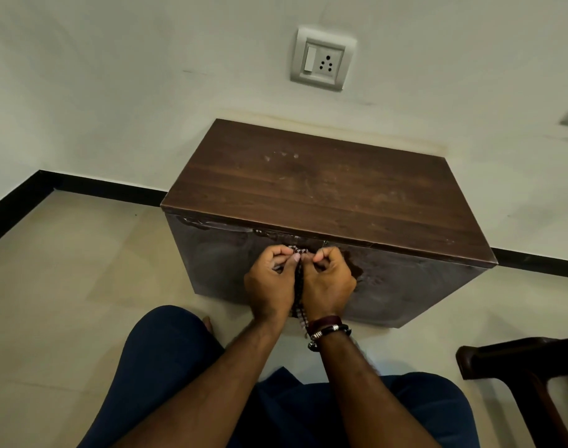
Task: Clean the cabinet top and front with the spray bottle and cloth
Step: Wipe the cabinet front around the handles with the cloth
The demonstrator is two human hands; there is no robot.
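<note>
A low dark wooden cabinet (324,185) stands against the white wall, its top bare with faint smudges. Its front face (415,289) shows wet streaks and a damp patch. My left hand (269,282) and my right hand (329,282) are side by side in front of the cabinet front, both closed on a dark checked cloth (298,286) bunched between them. Only a narrow strip of the cloth shows between the hands. No spray bottle is in view.
A wall socket with a switch (323,58) sits above the cabinet. A black skirting (91,185) runs along the wall. A dark wooden chair arm (515,367) juts in at the lower right. My knees in dark blue trousers (159,360) rest on the tiled floor.
</note>
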